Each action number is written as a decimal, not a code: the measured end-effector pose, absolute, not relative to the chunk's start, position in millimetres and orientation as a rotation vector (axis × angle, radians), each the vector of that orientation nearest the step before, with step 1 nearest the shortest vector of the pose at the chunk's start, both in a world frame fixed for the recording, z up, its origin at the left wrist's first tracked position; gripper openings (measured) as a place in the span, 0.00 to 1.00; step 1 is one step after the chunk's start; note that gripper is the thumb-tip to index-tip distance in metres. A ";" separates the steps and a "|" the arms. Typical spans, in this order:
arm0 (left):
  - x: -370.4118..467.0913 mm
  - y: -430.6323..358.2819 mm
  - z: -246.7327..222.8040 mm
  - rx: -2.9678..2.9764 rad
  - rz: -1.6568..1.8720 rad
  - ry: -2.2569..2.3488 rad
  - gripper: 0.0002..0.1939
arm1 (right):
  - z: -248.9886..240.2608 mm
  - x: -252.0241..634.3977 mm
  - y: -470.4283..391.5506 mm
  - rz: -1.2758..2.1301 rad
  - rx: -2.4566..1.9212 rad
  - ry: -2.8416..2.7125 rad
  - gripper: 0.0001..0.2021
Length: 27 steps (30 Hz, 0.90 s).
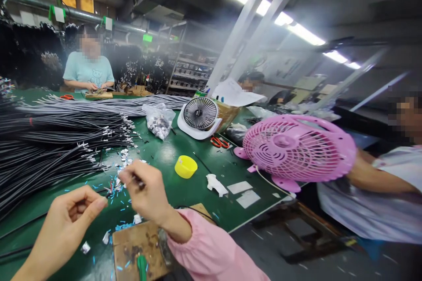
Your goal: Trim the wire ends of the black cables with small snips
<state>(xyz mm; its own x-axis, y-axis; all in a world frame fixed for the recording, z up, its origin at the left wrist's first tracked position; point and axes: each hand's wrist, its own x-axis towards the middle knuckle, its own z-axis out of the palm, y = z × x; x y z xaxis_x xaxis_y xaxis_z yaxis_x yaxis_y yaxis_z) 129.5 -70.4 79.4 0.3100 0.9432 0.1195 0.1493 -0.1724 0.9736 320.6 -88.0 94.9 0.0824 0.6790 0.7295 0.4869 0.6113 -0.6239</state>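
Note:
My left hand (70,219) is at the lower left over the green table (165,153), thumb and forefinger pinched at the end of a black cable (23,225). To its right, my right hand (145,189) is curled, with something small and dark partly showing in its fingers; I cannot make out what. Blue bits and white scraps (124,158) lie scattered beneath and behind both hands. Below my right hand sits a wooden block (132,246) with a green-handled tool (142,267) on it.
Bundles of black cables (49,153) fill the left. Ahead are a plastic bag (160,121), a small white fan (199,116), a yellow ring-shaped container (186,167) and orange-handled scissors (220,142). A pink fan (296,147) stands right, beside a person; another person sits across.

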 end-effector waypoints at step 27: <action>141.5 -73.9 85.9 1.591 1.027 1.061 0.19 | 75.7 315.8 -94.8 0.176 -1.112 -1.872 0.06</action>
<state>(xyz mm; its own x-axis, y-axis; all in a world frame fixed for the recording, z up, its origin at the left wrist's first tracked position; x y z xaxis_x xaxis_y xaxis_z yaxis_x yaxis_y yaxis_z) 141.5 -73.9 85.9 0.2761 0.9510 0.1388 0.1703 -0.1905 0.9668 315.8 -94.8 75.7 -0.1673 0.7535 0.6357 0.6216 0.5812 -0.5253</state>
